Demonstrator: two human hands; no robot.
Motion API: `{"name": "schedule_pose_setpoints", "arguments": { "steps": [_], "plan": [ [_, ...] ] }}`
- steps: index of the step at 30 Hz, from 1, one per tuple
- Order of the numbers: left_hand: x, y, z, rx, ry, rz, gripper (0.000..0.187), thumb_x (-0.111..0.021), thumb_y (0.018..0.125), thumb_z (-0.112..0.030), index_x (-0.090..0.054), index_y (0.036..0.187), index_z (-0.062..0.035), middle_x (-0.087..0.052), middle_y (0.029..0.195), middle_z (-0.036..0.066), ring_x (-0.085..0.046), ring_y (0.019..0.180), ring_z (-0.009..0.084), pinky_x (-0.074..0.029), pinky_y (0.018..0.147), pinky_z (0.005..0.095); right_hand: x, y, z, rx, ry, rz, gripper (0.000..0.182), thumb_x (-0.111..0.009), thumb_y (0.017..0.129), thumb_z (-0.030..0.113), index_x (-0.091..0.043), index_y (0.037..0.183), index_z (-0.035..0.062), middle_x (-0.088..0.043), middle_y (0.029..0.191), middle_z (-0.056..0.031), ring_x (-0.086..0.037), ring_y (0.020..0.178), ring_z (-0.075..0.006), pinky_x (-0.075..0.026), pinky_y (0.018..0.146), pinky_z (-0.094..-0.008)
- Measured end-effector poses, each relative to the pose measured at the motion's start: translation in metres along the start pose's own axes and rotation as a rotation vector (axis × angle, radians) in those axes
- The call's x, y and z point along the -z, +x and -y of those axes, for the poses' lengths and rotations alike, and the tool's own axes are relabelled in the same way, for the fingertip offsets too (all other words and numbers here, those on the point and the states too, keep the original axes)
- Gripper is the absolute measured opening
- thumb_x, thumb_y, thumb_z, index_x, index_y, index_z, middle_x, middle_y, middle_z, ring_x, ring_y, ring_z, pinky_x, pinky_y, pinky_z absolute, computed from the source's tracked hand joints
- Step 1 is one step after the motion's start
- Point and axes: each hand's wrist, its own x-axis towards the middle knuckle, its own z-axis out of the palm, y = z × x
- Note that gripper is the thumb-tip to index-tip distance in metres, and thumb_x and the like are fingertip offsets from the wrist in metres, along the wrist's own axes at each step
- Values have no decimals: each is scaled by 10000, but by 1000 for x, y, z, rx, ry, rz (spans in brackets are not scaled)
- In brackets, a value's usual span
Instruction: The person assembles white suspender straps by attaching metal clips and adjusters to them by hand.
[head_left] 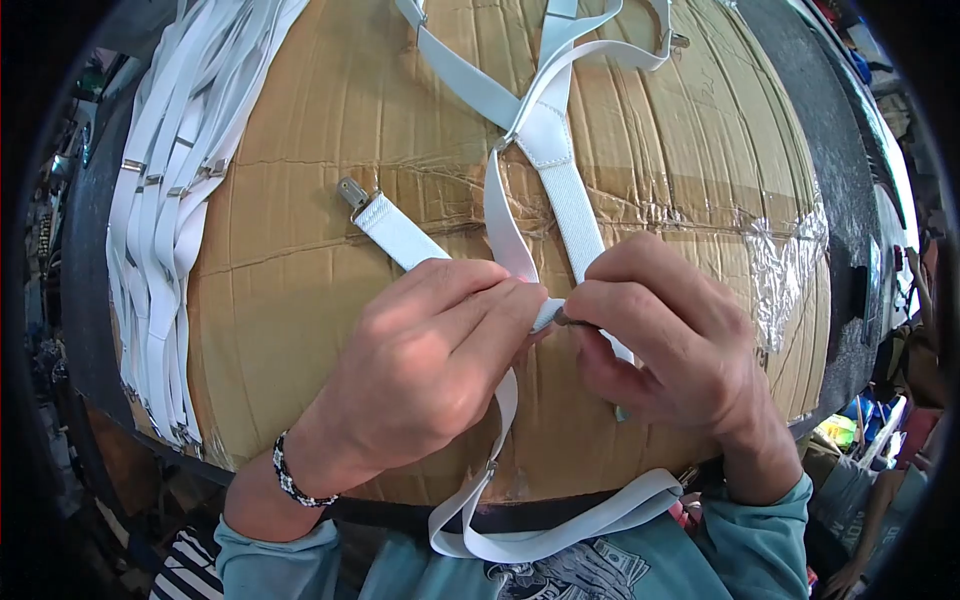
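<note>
White suspenders (545, 135) lie spread on cardboard, their straps meeting at a stitched Y-shaped patch. My left hand (430, 350) is closed in a pinch around a white strap near the middle. Just to its right, my right hand (660, 340) has thumb and finger closed on a small dark metal piece, probably a clip, at the strap's end; fingers partly cover it. A strap with a silver clip (352, 193) sticks out beyond my left hand. Another strap (570, 530) loops over the near edge, in front of my shirt.
A bundle of white suspenders (175, 200) with metal fittings lies along the left side. The cardboard sheet (330, 100) has brown tape and a shiny clear tape patch (785, 270) at right. At lower right, part of another person's arm (875, 520) shows.
</note>
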Motion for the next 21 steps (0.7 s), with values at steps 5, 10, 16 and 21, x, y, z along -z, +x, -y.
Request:
{"name": "schedule_pose_setpoints", "arguments": {
  "steps": [5,10,16,21],
  "plan": [
    [-1,-5,1,32,-24,-30,407,-805,721,46,-718,1118,40,-750,974,154,-734,936,330,-604,762,397,4,-7,-11,-145,-2,2,269,-769,727,-80,-702,967,21,-657,902,-109,-671,738,-247,-552,638,-360],
    [2,-4,2,2,-32,-38,412,-812,724,49,-715,1125,47,-750,974,153,-735,945,330,-606,756,396,-6,5,7,3,95,-56,285,-779,716,-81,-705,972,19,-655,901,-116,-668,734,-251,-545,620,-350],
    [0,-2,2,8,-30,-20,389,-810,733,54,-719,1111,45,-747,981,157,-733,931,329,-604,749,397,0,1,-2,-1,24,-14,283,-772,718,-89,-696,968,19,-655,902,-112,-675,736,-248,-543,611,-345],
    [-1,-7,1,61,-60,-49,362,-807,754,51,-720,1105,46,-746,979,156,-730,914,329,-601,735,396,7,-8,-10,-192,56,15,262,-767,735,-90,-697,960,24,-654,905,-115,-672,735,-241,-548,627,-359]
  ]
}}
